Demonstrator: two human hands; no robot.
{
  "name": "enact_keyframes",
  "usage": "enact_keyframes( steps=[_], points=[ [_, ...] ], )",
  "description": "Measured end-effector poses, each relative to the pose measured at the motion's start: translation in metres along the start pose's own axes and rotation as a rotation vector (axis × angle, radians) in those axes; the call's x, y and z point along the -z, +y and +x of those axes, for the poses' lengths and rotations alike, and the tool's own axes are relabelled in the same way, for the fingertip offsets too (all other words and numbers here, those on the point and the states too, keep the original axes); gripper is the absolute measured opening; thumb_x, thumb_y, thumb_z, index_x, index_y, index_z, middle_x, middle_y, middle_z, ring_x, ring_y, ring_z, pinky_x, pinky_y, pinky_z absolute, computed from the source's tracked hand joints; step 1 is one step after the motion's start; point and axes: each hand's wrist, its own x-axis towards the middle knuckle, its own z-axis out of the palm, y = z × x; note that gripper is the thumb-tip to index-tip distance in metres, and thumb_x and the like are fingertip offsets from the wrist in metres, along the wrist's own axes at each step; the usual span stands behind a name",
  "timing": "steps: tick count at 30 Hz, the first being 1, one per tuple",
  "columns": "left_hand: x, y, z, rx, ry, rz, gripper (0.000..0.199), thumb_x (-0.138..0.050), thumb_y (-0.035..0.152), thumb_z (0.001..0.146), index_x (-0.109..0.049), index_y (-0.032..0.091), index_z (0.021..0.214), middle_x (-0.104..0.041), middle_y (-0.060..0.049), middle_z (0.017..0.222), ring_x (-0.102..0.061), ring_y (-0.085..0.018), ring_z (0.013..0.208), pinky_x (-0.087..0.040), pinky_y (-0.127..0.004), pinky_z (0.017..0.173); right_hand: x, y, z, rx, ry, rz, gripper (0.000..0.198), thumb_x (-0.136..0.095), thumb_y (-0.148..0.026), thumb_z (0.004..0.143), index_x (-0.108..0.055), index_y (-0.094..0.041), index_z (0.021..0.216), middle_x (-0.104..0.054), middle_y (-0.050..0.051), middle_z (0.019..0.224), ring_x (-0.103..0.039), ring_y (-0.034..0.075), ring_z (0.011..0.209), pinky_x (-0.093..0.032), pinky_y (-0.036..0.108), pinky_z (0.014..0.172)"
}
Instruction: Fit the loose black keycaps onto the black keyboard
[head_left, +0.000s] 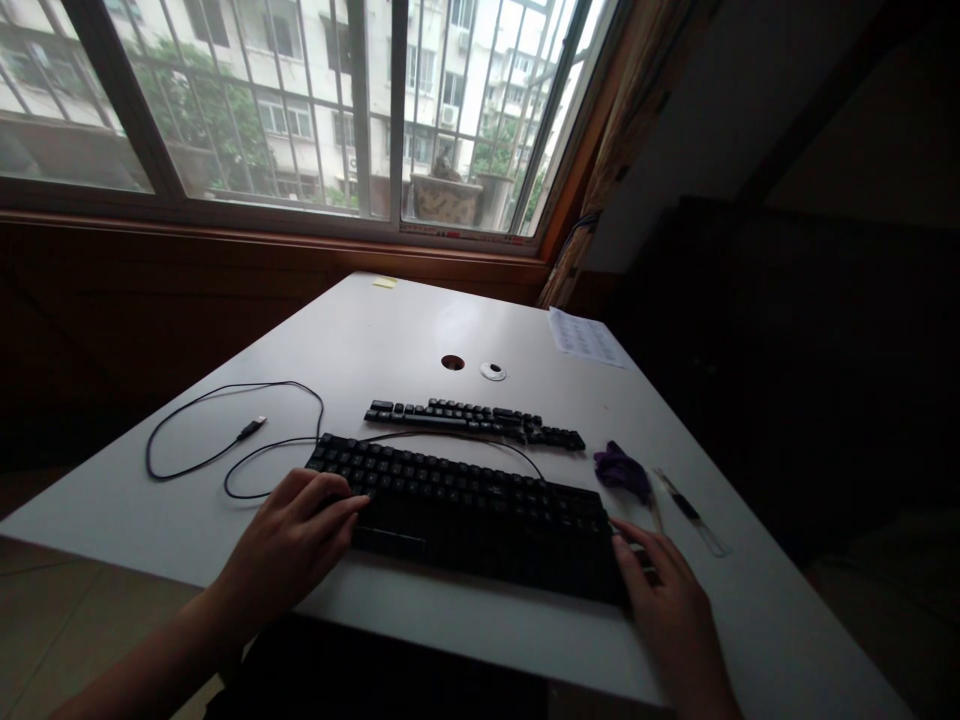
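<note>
A black keyboard (480,520) lies on the white table in front of me. Keycaps cover its far rows, while the nearer part looks dark and flat. My left hand (311,520) grips its left end, thumb on top and fingers curled over the edge. At the right end, my right hand (664,590) holds the side edge between thumb and fingers. Just behind the keyboard, loose black keycaps (472,418) stand in rows. The keyboard's cable (322,410) loops out to the left and ends in a USB plug (253,428).
Right of the keyboard lie a purple cloth (622,472) and a wire keycap puller (690,510) with a dark handle. Farther back, the white table (360,340) has a round hole (453,363), a white ring-shaped cover (493,371), a printed sheet (589,338) and a yellow note (385,283).
</note>
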Motion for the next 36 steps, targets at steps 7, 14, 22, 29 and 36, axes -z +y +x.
enact_keyframes(
  steps=[7,14,22,29,36],
  points=[
    [-0.001,0.002,-0.001,0.016,0.004,0.027,0.029,-0.057,0.023,0.102,-0.071,0.026,0.127,-0.063,-0.008,0.117,-0.057,-0.024,0.105,-0.053,-0.039,0.09,0.0,0.004,0.001,-0.004,-0.006,-0.016,0.044,-0.054,-0.058,0.094,-0.075,-0.024,0.112,-0.072,0.009,0.117,-0.071,0.023,0.095,-0.059,0.034,0.077],
    [-0.001,0.001,-0.004,0.016,0.003,0.038,0.03,-0.058,0.019,0.101,-0.07,0.026,0.127,-0.061,-0.009,0.119,-0.055,-0.026,0.108,-0.052,-0.04,0.091,0.0,0.004,0.002,-0.009,-0.002,-0.028,0.044,-0.054,-0.059,0.093,-0.075,-0.024,0.111,-0.072,0.008,0.114,-0.07,0.022,0.088,-0.058,0.034,0.075],
    [0.005,-0.001,-0.013,0.063,0.047,0.066,0.034,-0.058,0.022,0.102,-0.067,0.024,0.135,-0.059,-0.01,0.117,-0.055,-0.026,0.108,-0.052,-0.042,0.093,-0.001,0.008,0.0,-0.01,-0.003,-0.018,0.045,-0.054,-0.06,0.093,-0.074,-0.024,0.112,-0.072,0.008,0.115,-0.07,0.023,0.09,-0.058,0.035,0.076],
    [0.003,-0.008,-0.015,0.082,0.009,0.098,0.03,-0.057,0.026,0.103,-0.07,0.026,0.13,-0.061,-0.01,0.12,-0.056,-0.028,0.11,-0.052,-0.043,0.094,-0.002,0.009,0.001,0.017,0.003,-0.034,0.044,-0.054,-0.059,0.093,-0.075,-0.025,0.111,-0.073,0.008,0.113,-0.071,0.023,0.089,-0.059,0.034,0.075],
    [0.001,-0.005,-0.012,0.067,-0.003,0.097,0.031,-0.058,0.024,0.102,-0.069,0.026,0.131,-0.061,-0.01,0.122,-0.056,-0.028,0.11,-0.053,-0.044,0.094,-0.001,0.007,0.001,0.015,0.005,-0.034,0.043,-0.054,-0.058,0.093,-0.075,-0.025,0.11,-0.073,0.008,0.115,-0.072,0.023,0.091,-0.059,0.034,0.075]
  ],
)
